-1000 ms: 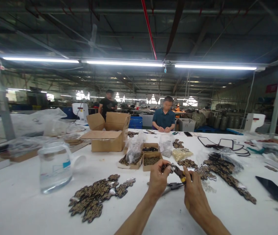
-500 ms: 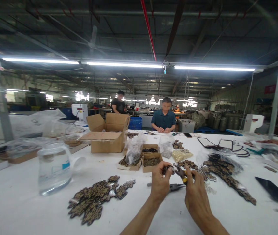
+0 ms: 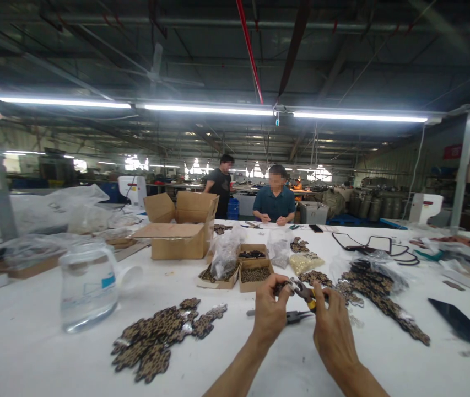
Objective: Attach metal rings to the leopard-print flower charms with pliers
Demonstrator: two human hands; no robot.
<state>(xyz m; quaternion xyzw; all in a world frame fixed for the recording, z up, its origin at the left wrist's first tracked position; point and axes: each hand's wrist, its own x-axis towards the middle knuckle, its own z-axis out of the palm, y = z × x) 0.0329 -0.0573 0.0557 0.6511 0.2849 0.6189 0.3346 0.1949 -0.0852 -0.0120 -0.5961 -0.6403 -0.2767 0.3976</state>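
Observation:
My left hand (image 3: 270, 314) pinches a small leopard-print piece (image 3: 281, 286) just above the white table (image 3: 44, 353). My right hand (image 3: 333, 328) is closed round yellow-handled pliers (image 3: 304, 294), whose jaws meet that piece. A second pair of pliers (image 3: 295, 316) lies on the table between my hands. A heap of leopard-print pieces (image 3: 160, 336) lies to the left, and another heap of them (image 3: 377, 292) stretches off to the right.
A clear water jug (image 3: 88, 286) stands at the left. Small cardboard trays of parts (image 3: 255, 273), plastic bags and an open carton (image 3: 181, 231) sit behind my hands. A dark flat sheet (image 3: 462, 325) lies at the right. One person sits across the table; another stands behind.
The standing person in the background has walked to the right, toward the seated person. My hands have stayed together on the piece, shifting only slightly.

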